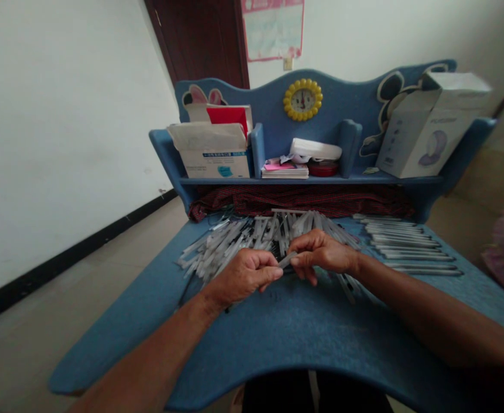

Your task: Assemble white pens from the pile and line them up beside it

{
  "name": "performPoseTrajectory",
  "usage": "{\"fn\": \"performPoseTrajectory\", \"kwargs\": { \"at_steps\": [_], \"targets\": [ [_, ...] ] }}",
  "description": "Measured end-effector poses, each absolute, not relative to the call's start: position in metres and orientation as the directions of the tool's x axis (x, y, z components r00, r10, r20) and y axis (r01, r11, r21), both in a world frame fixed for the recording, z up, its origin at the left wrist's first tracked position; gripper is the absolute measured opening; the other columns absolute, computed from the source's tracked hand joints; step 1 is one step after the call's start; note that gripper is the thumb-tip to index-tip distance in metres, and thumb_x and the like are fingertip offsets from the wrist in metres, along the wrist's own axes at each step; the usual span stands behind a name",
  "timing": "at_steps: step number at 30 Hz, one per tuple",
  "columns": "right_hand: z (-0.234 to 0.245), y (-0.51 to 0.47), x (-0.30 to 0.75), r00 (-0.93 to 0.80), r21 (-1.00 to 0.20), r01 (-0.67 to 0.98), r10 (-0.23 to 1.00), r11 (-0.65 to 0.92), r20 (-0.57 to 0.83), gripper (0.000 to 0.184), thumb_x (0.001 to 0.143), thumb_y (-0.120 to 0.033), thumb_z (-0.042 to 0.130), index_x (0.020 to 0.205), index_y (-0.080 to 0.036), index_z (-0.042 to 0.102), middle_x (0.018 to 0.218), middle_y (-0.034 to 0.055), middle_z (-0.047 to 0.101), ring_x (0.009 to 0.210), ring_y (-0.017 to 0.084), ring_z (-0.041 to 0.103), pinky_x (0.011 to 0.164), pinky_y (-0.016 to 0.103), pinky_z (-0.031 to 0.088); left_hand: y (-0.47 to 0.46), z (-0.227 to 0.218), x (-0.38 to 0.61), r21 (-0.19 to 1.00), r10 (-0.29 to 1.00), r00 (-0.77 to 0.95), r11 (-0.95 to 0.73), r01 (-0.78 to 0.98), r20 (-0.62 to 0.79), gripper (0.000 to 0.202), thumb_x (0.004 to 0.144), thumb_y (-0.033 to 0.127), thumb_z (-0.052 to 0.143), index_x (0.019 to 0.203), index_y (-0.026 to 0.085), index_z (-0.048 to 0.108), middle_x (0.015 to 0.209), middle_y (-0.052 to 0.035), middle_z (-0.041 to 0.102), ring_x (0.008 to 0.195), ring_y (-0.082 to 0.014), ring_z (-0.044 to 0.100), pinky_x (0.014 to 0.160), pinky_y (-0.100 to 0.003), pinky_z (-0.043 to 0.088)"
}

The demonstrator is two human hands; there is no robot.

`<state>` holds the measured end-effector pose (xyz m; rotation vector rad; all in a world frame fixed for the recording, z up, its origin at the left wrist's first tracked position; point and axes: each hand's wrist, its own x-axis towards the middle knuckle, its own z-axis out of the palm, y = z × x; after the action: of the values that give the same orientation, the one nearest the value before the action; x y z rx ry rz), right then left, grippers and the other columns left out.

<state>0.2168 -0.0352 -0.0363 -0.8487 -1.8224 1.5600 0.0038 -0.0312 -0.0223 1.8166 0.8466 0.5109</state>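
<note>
Nearest the camera, two bare forearms run in from the lower corners over a blue surface (303,332) with a felt-like, matte face and a curved front edge. At the centre of the frame the left hand (243,276) and the right hand (321,252) meet, each grip pinched on one end of a single thin grey stick (287,260), held just above the surface. Behind the hands lies a loose, fanned heap of grey-white sticks (243,238), slim and straight, too many and too overlapped to count. To the right of centre a tidier row of sticks (407,246) lies side by side, roughly a dozen, though the exact number is unclear. Farther back, a dark red checked cloth (303,199) is bunched under a blue shelf (312,179). On the shelf stand one open cardboard box (215,155) at the left, a flat stack of papers (285,169) in the middle, and one tilted white carton (428,123) at the right. On the back panel, at upper centre, sits one round clock (302,100) with a yellow scalloped rim.
</note>
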Motion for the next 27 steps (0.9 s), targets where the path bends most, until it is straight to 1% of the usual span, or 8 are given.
{"fn": "performPoseTrajectory", "kwargs": {
  "at_steps": [4, 8, 11, 14, 16, 19, 22, 27],
  "targets": [
    [-0.035, -0.033, 0.210, -0.571, -0.989, 0.060, 0.817, 0.137, 0.079, 0.032, 0.078, -0.042, 0.063, 0.069, -0.012, 0.056, 0.055, -0.0008, 0.061, 0.038, 0.009, 0.057, 0.037, 0.018, 0.043, -0.028, -0.021, 0.004, 0.940, 0.770, 0.637, -0.203, 0.275, -0.020, 0.018, 0.074, 0.031, 0.061, 0.066, 0.015, 0.059, 0.048, 0.0053, 0.049, 0.045, -0.0064, 0.040, 0.047, -0.020, 0.031],
    [-0.029, -0.036, 0.192, -0.424, -0.988, -0.061, 0.892, 0.141, 0.154, 0.038, 0.077, -0.050, 0.062, 0.069, -0.014, 0.053, 0.056, -0.0014, 0.061, 0.037, 0.008, 0.055, 0.036, 0.017, 0.039, -0.026, -0.016, 0.003, 0.952, 0.819, 0.568, -0.235, 0.197, 0.084, 0.019, 0.077, 0.030, 0.060, 0.066, 0.015, 0.060, 0.053, 0.0028, 0.055, 0.051, -0.0072, 0.045, 0.051, -0.019, 0.036],
    [-0.027, -0.039, 0.179, -0.411, -0.985, -0.132, 0.898, 0.111, 0.156, 0.038, 0.074, -0.052, 0.064, 0.080, -0.016, 0.055, 0.063, -0.0017, 0.062, 0.039, 0.008, 0.055, 0.037, 0.018, 0.039, -0.024, -0.013, 0.004, 0.970, 0.851, 0.511, -0.211, 0.120, 0.122, 0.015, 0.075, 0.029, 0.063, 0.069, 0.015, 0.063, 0.060, 0.0012, 0.060, 0.053, -0.0083, 0.048, 0.048, -0.019, 0.037],
    [-0.028, -0.040, 0.172, -0.370, -0.983, -0.068, 0.910, 0.173, 0.185, 0.038, 0.075, -0.050, 0.064, 0.096, -0.019, 0.054, 0.067, -0.0033, 0.060, 0.042, 0.008, 0.054, 0.040, 0.020, 0.040, -0.020, -0.012, 0.006, 0.991, 0.913, 0.391, -0.131, 0.018, 0.114, 0.016, 0.073, 0.030, 0.066, 0.069, 0.015, 0.065, 0.062, 0.0004, 0.061, 0.051, -0.0088, 0.050, 0.048, -0.020, 0.040],
    [-0.029, -0.042, 0.169, -0.331, -0.953, 0.092, 0.911, 0.289, 0.244, 0.042, 0.074, -0.047, 0.066, 0.104, -0.021, 0.052, 0.069, -0.0029, 0.060, 0.050, 0.010, 0.056, 0.046, 0.021, 0.042, -0.019, -0.012, 0.008, 0.997, 0.940, 0.333, -0.060, -0.051, 0.074, 0.016, 0.068, 0.031, 0.070, 0.074, 0.015, 0.067, 0.064, -0.0005, 0.062, 0.055, -0.0111, 0.054, 0.051, -0.022, 0.044],
    [-0.025, -0.048, 0.168, -0.271, -0.770, 0.448, 0.889, 0.455, 0.369, 0.036, 0.079, -0.040, 0.062, 0.108, -0.021, 0.052, 0.077, 0.0008, 0.064, 0.065, 0.014, 0.060, 0.055, 0.023, 0.040, -0.018, -0.014, 0.009, 0.995, 0.947, 0.315, -0.029, -0.094, 0.057, 0.019, 0.065, 0.031, 0.072, 0.074, 0.016, 0.068, 0.067, -0.0018, 0.064, 0.062, -0.0153, 0.059, 0.059, -0.026, 0.048],
    [-0.013, -0.056, 0.175, -0.324, -0.445, 0.739, 0.845, 0.506, 0.425, 0.025, 0.087, -0.033, 0.049, 0.108, -0.020, 0.053, 0.078, 0.0036, 0.066, 0.067, 0.016, 0.061, 0.055, 0.024, 0.035, -0.017, -0.018, 0.009, 0.994, 0.942, 0.317, -0.107, -0.032, 0.111, 0.017, 0.066, 0.032, 0.072, 0.071, 0.016, 0.069, 0.064, -0.0011, 0.064, 0.062, -0.0147, 0.058, 0.060, -0.025, 0.047],
    [0.012, -0.065, 0.223, -0.414, 0.049, 0.904, 0.840, 0.425, 0.351, 0.020, 0.086, -0.014, 0.041, 0.098, -0.018, 0.056, 0.084, 0.0059, 0.067, 0.067, 0.016, 0.060, 0.051, 0.024, 0.026, -0.017, -0.022, 0.008, 0.973, 0.942, 0.304, -0.187, 0.136, 0.139, 0.027, 0.066, 0.034, 0.072, 0.088, 0.018, 0.069, 0.073, -0.0013, 0.069, 0.061, -0.0132, 0.057, 0.059, -0.024, 0.044]
  ]
}}
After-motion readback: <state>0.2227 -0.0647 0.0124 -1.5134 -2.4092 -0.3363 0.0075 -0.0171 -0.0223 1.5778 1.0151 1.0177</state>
